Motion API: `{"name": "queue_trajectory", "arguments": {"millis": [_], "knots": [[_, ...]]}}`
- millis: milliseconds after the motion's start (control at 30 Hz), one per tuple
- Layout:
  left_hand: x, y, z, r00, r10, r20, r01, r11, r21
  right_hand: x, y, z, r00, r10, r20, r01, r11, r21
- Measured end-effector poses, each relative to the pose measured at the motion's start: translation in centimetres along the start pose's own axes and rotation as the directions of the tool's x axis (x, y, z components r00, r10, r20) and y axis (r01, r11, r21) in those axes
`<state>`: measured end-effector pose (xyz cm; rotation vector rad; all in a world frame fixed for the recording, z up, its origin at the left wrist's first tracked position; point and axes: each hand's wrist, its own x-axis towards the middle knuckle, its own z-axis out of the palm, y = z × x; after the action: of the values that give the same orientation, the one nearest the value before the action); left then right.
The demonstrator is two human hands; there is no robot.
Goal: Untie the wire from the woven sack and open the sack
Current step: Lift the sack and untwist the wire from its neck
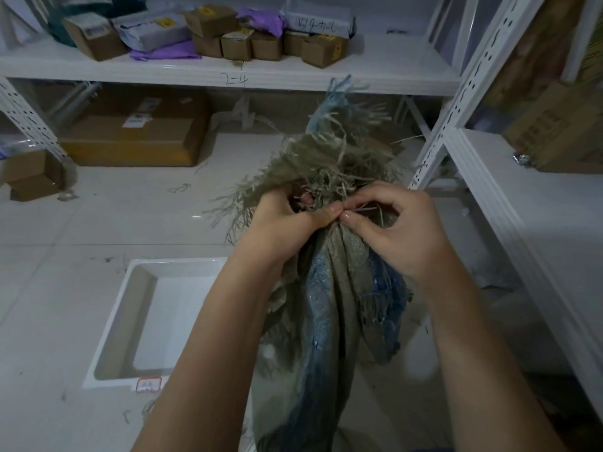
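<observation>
Fingers (336, 212) of the left hand (287, 230) are curled tight round the bunched neck of the woven sack (329, 288), thumb pressed forward to meet the right thumb. Right hand (401, 230) pinches the wire (365, 209) btwn thumb and forefinger — a thin grey end sticks out w/ the other fingers bent loosely above it. Wire sits at the neck, just under the frayed top of the sack; how it wraps round I can't tell. Sack stands upright on the floor (98, 230) btwn both forearms, grey-green w/ blue stripes, mouth gathered shut. White tray (107, 337) lies on the floor to the left, near the sack — white shelf (359, 73) w/ cardboard boxes (257, 44) behind.
</observation>
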<state>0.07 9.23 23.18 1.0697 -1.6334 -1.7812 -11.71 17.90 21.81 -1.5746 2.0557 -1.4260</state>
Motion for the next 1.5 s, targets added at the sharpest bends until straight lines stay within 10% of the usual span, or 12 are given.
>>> {"name": "queue_trajectory", "arguments": {"millis": [1500], "knots": [[0.9,-0.7,-0.6,0.995,0.018,0.103,-0.019,1.000,0.005,0.3,1.1,0.2,0.942,0.324,0.092,-0.336,0.923,0.189]]}}
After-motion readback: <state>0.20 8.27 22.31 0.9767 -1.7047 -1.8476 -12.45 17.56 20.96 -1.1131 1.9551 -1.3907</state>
